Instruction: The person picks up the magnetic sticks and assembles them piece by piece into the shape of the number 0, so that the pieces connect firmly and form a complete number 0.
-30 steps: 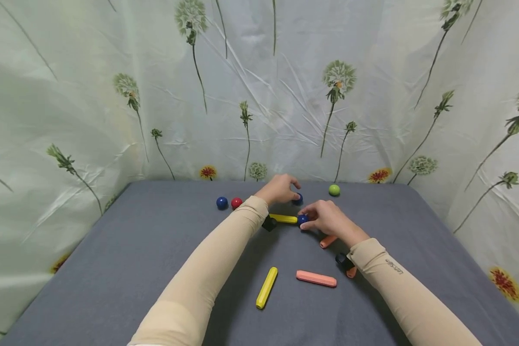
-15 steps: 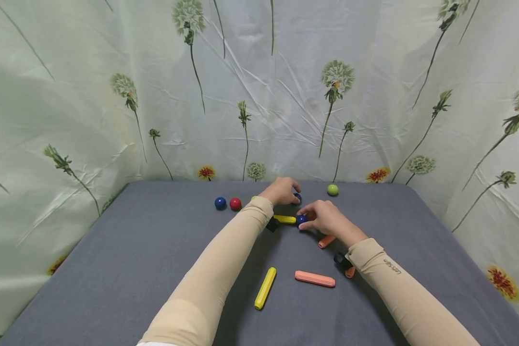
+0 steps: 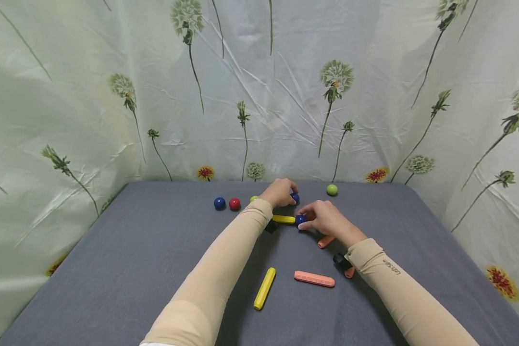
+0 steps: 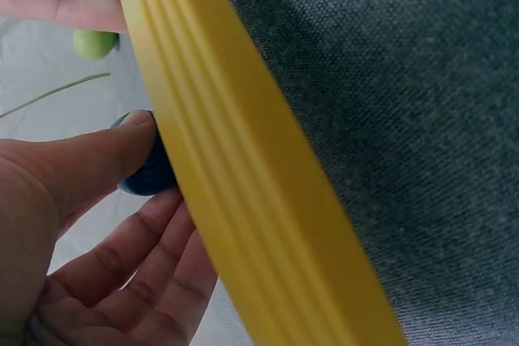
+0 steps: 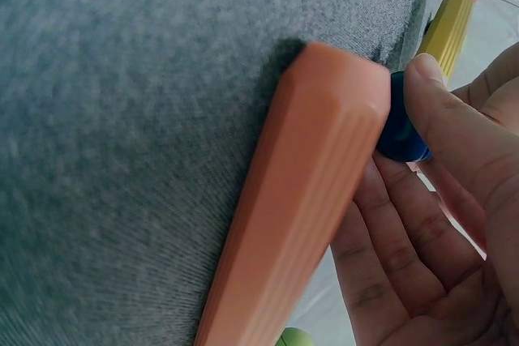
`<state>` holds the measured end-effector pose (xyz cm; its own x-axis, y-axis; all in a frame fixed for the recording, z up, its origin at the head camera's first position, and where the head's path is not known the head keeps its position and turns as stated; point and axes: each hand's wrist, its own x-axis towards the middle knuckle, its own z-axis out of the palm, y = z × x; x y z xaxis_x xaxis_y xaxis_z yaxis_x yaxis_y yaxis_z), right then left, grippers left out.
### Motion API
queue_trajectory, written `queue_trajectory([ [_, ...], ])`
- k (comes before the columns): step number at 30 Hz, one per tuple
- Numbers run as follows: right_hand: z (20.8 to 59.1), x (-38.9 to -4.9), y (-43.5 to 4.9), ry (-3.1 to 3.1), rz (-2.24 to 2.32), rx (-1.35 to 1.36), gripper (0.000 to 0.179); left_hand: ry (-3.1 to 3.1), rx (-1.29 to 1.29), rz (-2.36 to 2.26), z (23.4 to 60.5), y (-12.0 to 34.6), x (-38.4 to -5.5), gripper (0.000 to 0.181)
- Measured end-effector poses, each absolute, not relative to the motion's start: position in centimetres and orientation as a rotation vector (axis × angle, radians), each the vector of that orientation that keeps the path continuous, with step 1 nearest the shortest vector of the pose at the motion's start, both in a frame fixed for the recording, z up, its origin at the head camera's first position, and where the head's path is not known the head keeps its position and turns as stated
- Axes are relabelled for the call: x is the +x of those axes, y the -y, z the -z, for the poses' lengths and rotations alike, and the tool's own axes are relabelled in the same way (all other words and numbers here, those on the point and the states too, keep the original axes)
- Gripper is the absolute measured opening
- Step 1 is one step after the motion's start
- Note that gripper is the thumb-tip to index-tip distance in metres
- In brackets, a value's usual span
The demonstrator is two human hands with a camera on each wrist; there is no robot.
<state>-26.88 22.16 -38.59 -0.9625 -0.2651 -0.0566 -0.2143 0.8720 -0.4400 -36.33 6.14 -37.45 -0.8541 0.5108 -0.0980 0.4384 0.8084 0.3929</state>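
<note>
In the head view, my left hand [image 3: 280, 192] reaches to the far middle of the table. Its thumb and fingers pinch a blue ball [image 4: 148, 164], seen closely in the left wrist view. Nearer to me, my right hand [image 3: 327, 219] pinches a second blue ball [image 3: 300, 219] between thumb and fingers. That ball sits at the right end of a yellow ribbed stick [image 3: 284, 219], whose other end is hidden by the left wrist. An orange ribbed stick [image 5: 300, 192] lies under the right wrist, its end close to the right hand's ball.
On the grey table [image 3: 164, 250], another blue ball [image 3: 219, 203], a red ball [image 3: 235, 204] and a green ball [image 3: 254, 198] stand left. Another green ball [image 3: 332, 190] is at the back. A yellow stick [image 3: 265, 288] and a salmon stick [image 3: 314, 278] lie nearer.
My left hand has lowered slightly toward me and its fingers have come in around the blue ball. The left green ball has come into view. My right hand stays on its ball.
</note>
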Motion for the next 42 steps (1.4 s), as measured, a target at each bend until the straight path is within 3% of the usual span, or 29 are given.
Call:
queue_trajectory([
  [24, 38.5, -26.8, -22.1, -2.918, 0.676, -0.376, 0.039, -2.875, 0.939, -0.52, 35.4, -1.5, -34.8, 0.034],
  [42, 38.5, -26.8, -22.0, -2.907, 0.67, -0.389, 0.038, -2.914, 0.887, -0.604, 34.4, 4.8, -31.7, 0.031],
])
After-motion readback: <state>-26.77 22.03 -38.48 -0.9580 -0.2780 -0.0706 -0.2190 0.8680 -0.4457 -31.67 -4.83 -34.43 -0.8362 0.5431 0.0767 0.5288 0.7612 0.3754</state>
